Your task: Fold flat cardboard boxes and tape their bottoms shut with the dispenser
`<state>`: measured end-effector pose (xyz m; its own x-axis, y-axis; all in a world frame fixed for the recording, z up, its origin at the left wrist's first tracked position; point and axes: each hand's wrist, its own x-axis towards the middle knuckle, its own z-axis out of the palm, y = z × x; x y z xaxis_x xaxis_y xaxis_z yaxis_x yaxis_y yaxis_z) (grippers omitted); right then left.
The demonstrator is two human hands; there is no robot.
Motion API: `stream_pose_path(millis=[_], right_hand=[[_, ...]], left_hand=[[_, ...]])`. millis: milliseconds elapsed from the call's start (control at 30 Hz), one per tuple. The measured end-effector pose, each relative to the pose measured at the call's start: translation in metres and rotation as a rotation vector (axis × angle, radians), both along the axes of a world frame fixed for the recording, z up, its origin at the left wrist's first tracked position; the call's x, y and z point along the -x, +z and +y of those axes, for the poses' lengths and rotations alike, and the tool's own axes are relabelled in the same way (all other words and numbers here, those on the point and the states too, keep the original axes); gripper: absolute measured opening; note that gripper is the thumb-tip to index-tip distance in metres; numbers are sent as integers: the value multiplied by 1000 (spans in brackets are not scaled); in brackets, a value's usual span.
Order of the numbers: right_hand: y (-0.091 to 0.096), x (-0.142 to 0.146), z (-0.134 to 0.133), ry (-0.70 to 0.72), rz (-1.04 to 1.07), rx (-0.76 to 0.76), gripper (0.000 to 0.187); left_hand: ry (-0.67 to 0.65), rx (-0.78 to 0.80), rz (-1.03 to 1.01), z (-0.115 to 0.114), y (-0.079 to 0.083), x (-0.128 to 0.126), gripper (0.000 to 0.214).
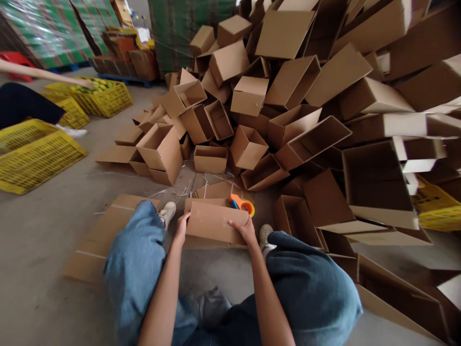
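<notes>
A brown cardboard box (215, 222) stands on the floor between my knees, its flaps folded over. My left hand (181, 227) grips its left edge with the fingers curled round it. My right hand (245, 229) presses on the right end of the top flap and holds it down. An orange tape dispenser (242, 203) with a blue part lies just behind the box, near my right hand. Both my legs are in blue jeans, with white shoes (167, 211) on either side of the box.
A big heap of open cardboard boxes (288, 96) fills the middle and right. Flattened cardboard (104, 235) lies at my left. Yellow plastic crates (34, 151) stand at the left, one holding green fruit (91, 86), where another person's arm (43, 73) reaches in.
</notes>
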<state>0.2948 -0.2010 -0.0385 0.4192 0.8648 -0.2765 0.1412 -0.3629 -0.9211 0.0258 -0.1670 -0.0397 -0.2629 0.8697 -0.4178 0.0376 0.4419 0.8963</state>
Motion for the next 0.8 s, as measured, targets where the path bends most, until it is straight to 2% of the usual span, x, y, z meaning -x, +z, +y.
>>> stream_pose_path(millis=[233,467,567,667,800], right_hand=[[-2,-1,-2,30,-28,4,94],[-2,-4,-1,32,-97,97,102],[-3,-7,0,48,-95,93,105],[-7,-11,-1,89,-77,76,101],[-16,-13,-5,65,-8,-25,80]], left_hand=[[40,-31,20,1,-4,0,35],[53,7,83,3,-7,0,31],[53,10,85,3,-7,-1,33],[52,15,97,4,-6,-1,38],[57,31,138,5,-6,0,45]])
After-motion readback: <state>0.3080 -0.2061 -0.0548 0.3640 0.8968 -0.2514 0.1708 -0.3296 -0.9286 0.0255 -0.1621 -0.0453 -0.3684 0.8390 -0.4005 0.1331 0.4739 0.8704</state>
